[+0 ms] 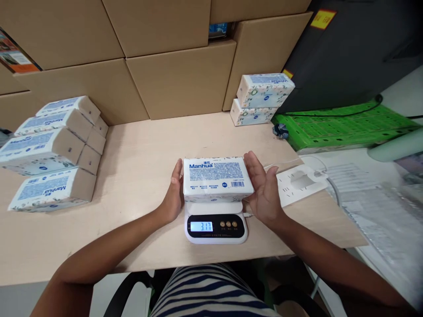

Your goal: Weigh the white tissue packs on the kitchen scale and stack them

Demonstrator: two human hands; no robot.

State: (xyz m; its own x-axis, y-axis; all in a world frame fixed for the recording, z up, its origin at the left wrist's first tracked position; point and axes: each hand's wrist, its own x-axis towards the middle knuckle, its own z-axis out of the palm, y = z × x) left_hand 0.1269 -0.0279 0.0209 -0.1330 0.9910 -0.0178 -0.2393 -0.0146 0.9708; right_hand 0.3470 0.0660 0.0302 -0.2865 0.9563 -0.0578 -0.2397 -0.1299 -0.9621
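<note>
A pack of tissues [216, 178] with blue print lies on a white kitchen scale [214, 240]. The lit display [201, 226] appears to read 3.17. My left hand [172, 193] stands upright along the pack's left side, fingers straight and close against it. On the other side, my right hand [264, 191] has its palm towards the pack, with stretched fingers near its right edge and the thumb spread away. Neither hand's fingers wrap round the pack. Whether the hands press on its sides I cannot tell.
Several tissue packs [49, 147] are stacked at the left. Two more packs [264, 90] stand at the back right. Cardboard boxes [181, 79] line the back. A white power strip [300, 182] with cables lies at the right, near a green crate [343, 125].
</note>
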